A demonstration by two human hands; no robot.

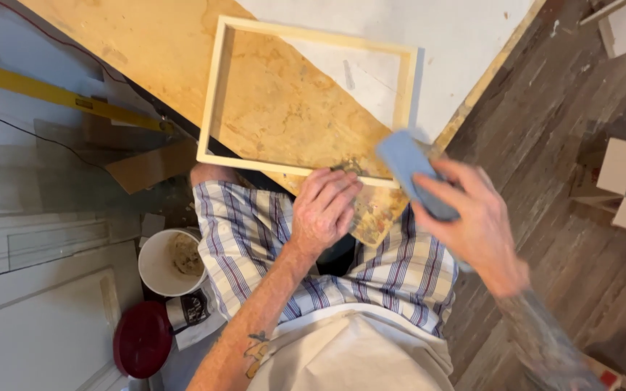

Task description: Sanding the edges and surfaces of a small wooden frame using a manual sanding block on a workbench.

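Right hand (472, 217), nearest at four o'clock, grips a blue sanding block (413, 172) at the pale wooden frame (306, 98)'s corner; left hand (325, 208) presses its near rail, fingers spread. Sanding looks underway.

One frame, one block, two hands at the desk

One wooden frame (306, 101), one blue sanding block (414, 174), two hands, left (325, 206) and right (472, 217); one white bucket (155, 271), one red lid (141, 340), one yellow level (52, 94).

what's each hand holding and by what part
Right hand grips a blue rectangular block by its lower end. Left hand holds nothing, resting on the pale wooden frame's near rail.
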